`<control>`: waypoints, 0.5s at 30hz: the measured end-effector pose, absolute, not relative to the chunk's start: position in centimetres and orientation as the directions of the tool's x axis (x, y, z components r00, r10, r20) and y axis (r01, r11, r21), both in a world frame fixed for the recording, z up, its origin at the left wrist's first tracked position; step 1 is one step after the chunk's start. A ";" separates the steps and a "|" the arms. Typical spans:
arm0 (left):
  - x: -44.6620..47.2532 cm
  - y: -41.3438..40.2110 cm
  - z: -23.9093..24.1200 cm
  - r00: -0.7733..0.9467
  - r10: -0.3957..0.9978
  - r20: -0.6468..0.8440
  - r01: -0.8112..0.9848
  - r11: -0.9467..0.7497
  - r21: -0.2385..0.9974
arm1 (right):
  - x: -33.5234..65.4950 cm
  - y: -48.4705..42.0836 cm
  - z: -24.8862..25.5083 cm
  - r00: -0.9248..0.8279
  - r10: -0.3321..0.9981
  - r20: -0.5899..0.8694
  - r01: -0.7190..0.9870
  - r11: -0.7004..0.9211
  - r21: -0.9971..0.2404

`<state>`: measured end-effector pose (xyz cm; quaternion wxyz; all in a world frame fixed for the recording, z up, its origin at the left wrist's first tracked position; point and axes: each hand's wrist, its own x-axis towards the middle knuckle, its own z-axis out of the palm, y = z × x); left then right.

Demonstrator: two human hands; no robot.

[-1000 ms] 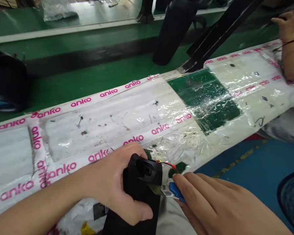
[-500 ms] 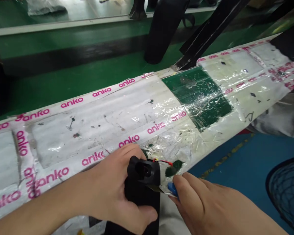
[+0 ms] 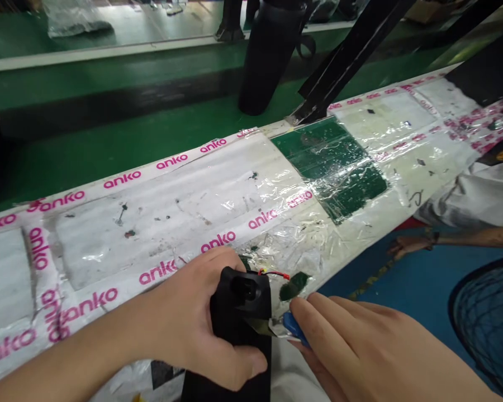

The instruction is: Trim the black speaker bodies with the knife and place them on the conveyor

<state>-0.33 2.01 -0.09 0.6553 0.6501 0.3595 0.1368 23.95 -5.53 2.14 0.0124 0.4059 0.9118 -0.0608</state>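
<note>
My left hand [image 3: 201,318] is wrapped around a long black plastic housing [image 3: 230,310], fingers on its far side and thumb across its near side. The housing's upper end has a recessed opening, and a thin red wire [image 3: 279,274] with a red tip sticks out beside it. My right hand [image 3: 352,346] is closed on a blue-handled blade tool [image 3: 292,325]. The tool's flat, dull blade [image 3: 260,326] lies against the right side of the housing, just below its upper end. My fingers hide most of the handle.
A long bench [image 3: 163,229] covered in taped plastic sheeting runs across the view. Behind it stand a black bottle [image 3: 268,61] and a slanted black post [image 3: 339,67] on a green surface. At right are a netted basket [image 3: 486,312] and another person's hand [image 3: 411,244].
The housing's upper end has tilted, showing more of its front. The blade shows more over the housing's side, with my right hand slightly farther left. Another person's arm has appeared at right.
</note>
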 end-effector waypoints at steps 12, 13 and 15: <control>-0.6 1.9 -0.3 0.686 0.645 -0.336 0.317 0.150 0.936 | 24.0 -5.8 2.0 -0.664 0.746 -0.053 0.747 0.661 -0.072; -0.6 1.9 -0.3 0.690 0.643 -0.333 0.314 0.149 0.938 | 24.0 -5.8 1.7 -0.662 0.748 -0.039 0.749 0.659 -0.069; -0.6 1.9 -0.3 0.684 0.645 -0.341 0.323 0.151 0.934 | 23.9 -5.8 1.5 -0.664 0.745 -0.057 0.747 0.660 -0.075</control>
